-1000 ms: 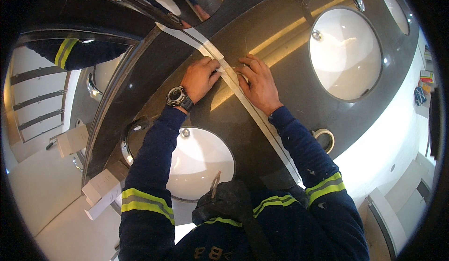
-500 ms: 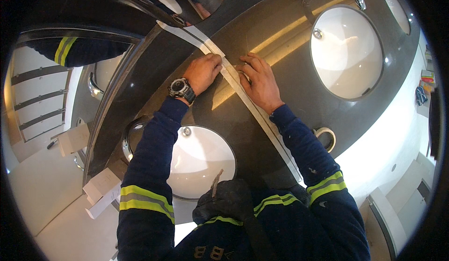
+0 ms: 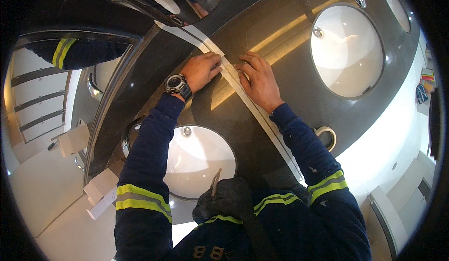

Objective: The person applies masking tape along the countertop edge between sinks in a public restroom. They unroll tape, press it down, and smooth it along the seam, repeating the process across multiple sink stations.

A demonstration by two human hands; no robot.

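Observation:
Pale strips of masking tape [image 3: 256, 110] run side by side across the dark countertop, with a narrow dark line between them, and continue up the backsplash. My left hand [image 3: 199, 73], a watch on its wrist, has its fingers bent together, the tips on the tape near the foot of the backsplash. Whether they pinch a loose end is too small to tell. Across the strips, my right hand [image 3: 260, 82] rests palm down, fingers loosely bent and apart, thumb side by the tape edge. A roll of masking tape [image 3: 333, 139] lies on the counter beyond my right forearm.
One white basin [image 3: 201, 160] sits beside my left forearm, another basin [image 3: 346, 50] to the right, each with a chrome tap behind. A mirror [image 3: 107, 69] stands along the left. An open white box [image 3: 100, 191] is at lower left. The counter's front edge curves along the right.
My left wrist and forearm have shifted slightly left, while the fingertips stay at the tape. The right hand has barely moved.

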